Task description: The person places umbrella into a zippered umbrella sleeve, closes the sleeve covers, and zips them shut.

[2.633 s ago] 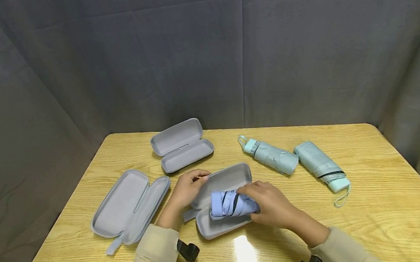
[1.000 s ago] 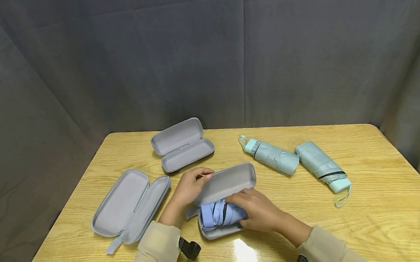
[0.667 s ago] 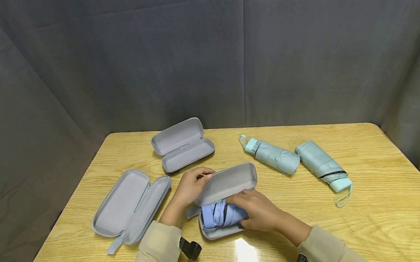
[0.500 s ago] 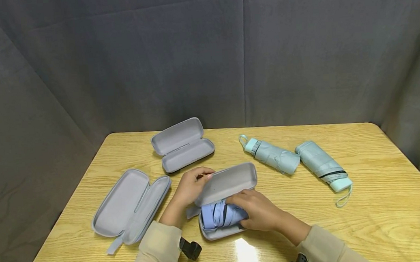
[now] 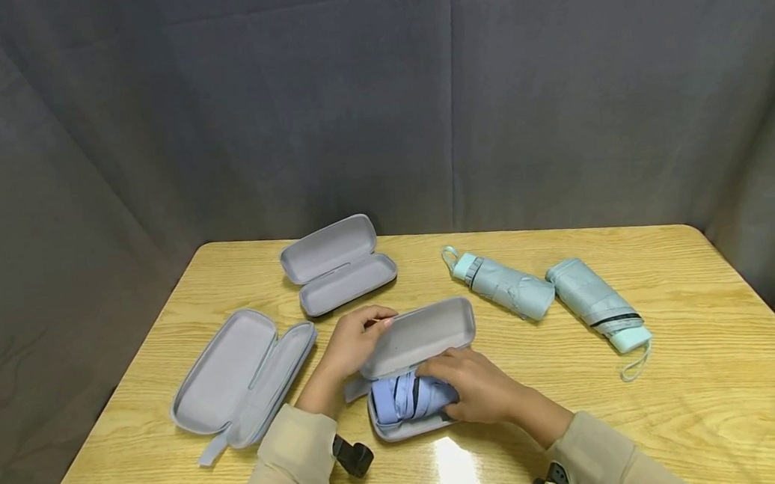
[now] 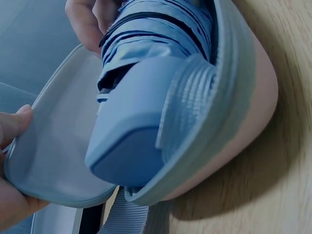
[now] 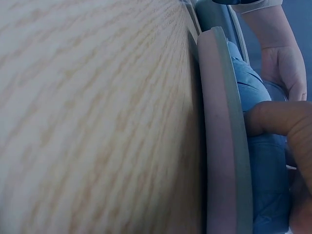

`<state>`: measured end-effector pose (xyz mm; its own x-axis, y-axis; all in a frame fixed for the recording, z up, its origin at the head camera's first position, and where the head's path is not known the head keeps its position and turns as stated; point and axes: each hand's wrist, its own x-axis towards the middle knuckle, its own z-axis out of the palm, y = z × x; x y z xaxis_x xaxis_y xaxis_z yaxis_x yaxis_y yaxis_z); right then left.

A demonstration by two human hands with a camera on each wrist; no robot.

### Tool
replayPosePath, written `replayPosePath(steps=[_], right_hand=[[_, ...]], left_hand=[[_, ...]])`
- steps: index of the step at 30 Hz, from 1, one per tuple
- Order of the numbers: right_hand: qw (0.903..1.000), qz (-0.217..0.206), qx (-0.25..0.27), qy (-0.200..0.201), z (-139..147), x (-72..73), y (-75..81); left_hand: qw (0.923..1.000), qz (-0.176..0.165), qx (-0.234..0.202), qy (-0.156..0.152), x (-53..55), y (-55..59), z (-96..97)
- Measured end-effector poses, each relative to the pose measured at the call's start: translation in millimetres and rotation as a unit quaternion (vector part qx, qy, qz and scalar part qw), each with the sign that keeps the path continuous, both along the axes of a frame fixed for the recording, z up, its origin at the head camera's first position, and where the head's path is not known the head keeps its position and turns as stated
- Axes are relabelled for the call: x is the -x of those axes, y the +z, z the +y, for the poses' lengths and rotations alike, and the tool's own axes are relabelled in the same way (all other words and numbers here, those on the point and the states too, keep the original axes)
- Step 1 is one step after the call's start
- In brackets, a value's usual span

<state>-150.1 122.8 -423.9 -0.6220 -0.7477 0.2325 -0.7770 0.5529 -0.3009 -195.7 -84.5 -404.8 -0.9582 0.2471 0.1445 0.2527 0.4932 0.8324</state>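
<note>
A folded blue umbrella point(image 5: 412, 396) lies in the near half of an unzipped grey umbrella case point(image 5: 428, 337). My right hand point(image 5: 478, 385) grips the umbrella's right end, with the thumb on the near side and the fingers over the top. In the right wrist view, the thumb point(image 7: 273, 117) presses against the blue fabric beside the case wall. My left hand point(image 5: 350, 342) pinches the upper left rim of the raised lid. The left wrist view shows the umbrella's smooth handle end point(image 6: 129, 131) inside the zip edge, and the lid point(image 6: 58, 141) held at its rim.
Two more unzipped grey cases lie on the wooden table, one at left point(image 5: 224, 373) and one at the back point(image 5: 342, 264). Two folded pale green umbrellas lie at right, one point(image 5: 508, 286) angled towards the other point(image 5: 594, 299). A dark curtain point(image 5: 378, 108) stands behind the table.
Since the oldest frame, my right hand has moved the blue umbrella left and down into the case's near half. The lid has shifted slightly right. During the last second both hands stay nearly still.
</note>
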Motion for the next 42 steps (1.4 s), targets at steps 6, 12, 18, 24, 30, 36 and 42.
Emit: replayPosePath(steps=[6,12,18,24,30,36,42], right_hand=[[1.0000,-0.005,-0.002,0.003,-0.1,0.2,0.4],[1.0000,-0.004,0.003,0.008,0.2,0.7,-0.8],[0.9999,-0.006,0.005,0.012,0.8,1.8,-0.8],[0.9998,-0.011,0.002,0.015,1.0,2.3,-1.0],[0.9996,-0.026,-0.009,0.010,4.0,2.8,-2.2],[0.9995,-0.029,-0.013,0.001,9.0,3.1,-2.9],[0.9994,-0.029,0.003,-0.018,18.1,4.6,-4.1]], left_hand=[[1.0000,0.001,0.005,0.001,-0.3,1.1,0.6],[1.0000,0.002,0.005,0.003,0.4,0.3,1.3],[1.0000,0.001,0.002,0.007,0.9,0.5,2.0],[0.9999,0.001,0.002,0.010,0.5,0.9,2.3],[1.0000,0.003,-0.007,0.007,-0.1,0.1,2.3],[0.9999,-0.004,-0.008,0.010,0.1,-1.1,1.4],[1.0000,-0.002,-0.009,0.003,-0.7,-0.1,0.2]])
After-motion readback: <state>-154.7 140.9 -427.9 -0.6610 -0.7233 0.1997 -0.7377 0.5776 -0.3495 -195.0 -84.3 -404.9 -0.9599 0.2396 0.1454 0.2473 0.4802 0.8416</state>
